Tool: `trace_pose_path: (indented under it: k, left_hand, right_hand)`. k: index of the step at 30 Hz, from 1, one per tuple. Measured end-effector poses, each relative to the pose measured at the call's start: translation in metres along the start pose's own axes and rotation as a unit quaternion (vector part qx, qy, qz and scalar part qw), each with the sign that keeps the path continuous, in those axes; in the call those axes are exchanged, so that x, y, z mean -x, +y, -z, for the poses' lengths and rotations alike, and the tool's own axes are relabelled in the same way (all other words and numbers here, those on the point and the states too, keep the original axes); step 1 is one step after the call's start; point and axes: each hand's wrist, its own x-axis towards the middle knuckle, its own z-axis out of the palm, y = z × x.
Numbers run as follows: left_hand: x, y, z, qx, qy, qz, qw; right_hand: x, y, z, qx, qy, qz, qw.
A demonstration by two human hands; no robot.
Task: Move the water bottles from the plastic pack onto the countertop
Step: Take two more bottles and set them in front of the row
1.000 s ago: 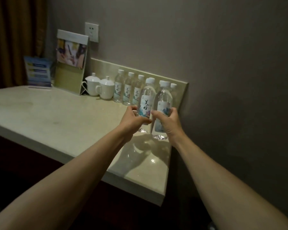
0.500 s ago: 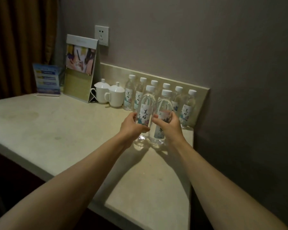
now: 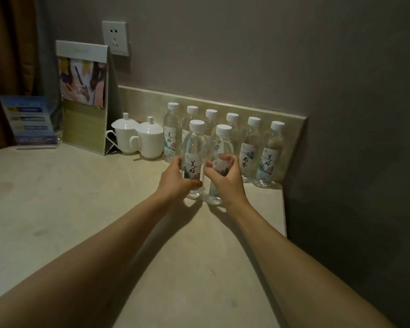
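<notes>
Two water bottles stand upright on the table [image 3: 85,209], touching each other. I grip the left bottle [image 3: 194,159] with my left hand [image 3: 175,179] and the right bottle [image 3: 219,162] with my right hand [image 3: 225,177]. Six more bottles [image 3: 251,147] stand in a row behind, along the backsplash [image 3: 294,129].

Black brush characters "美好" are showing on the label of the front left bottle [image 3: 194,159], the far-left back bottle [image 3: 171,136] and the far-right back bottle [image 3: 268,157]; other labels and the blue leaflet [image 3: 30,120] are staying illegible.
</notes>
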Motion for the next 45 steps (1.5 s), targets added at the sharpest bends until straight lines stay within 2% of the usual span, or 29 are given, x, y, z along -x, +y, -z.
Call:
trace_pose_path:
  k: [10, 21, 30, 32, 36, 40, 45]
  left_hand:
    - [-0.045, -0.013, 0.032, -0.084, -0.091, -0.068, 0.99]
    - [-0.071, -0.031, 0.079, -0.128, -0.099, -0.118, 0.98]
    - [-0.077, -0.038, 0.102, -0.142, -0.108, -0.146, 0.973]
    - [-0.077, -0.038, 0.103, -0.148, -0.117, -0.148, 0.971]
    - [-0.078, -0.039, 0.11, -0.181, -0.122, -0.161, 0.963]
    - [-0.078, -0.038, 0.11, -0.193, -0.123, -0.159, 0.96]
    - [-0.077, -0.038, 0.106, -0.224, -0.105, -0.177, 0.953]
  right_hand:
    - [-0.013, 0.006, -0.027, 0.076, 0.058, 0.002, 0.995]
    - [-0.02, 0.009, -0.083, 0.093, 0.122, -0.01, 0.988]
    - [-0.016, 0.006, -0.103, 0.152, 0.12, -0.015, 0.981]
    - [-0.011, 0.001, -0.099, 0.207, 0.109, -0.035, 0.972]
    - [0.001, -0.004, -0.098, 0.375, 0.089, -0.064, 0.921]
    - [0.007, -0.001, -0.103, 0.407, 0.135, -0.034, 0.903]
    - [0.009, 0.004, -0.105, 0.481, 0.141, -0.006, 0.865]
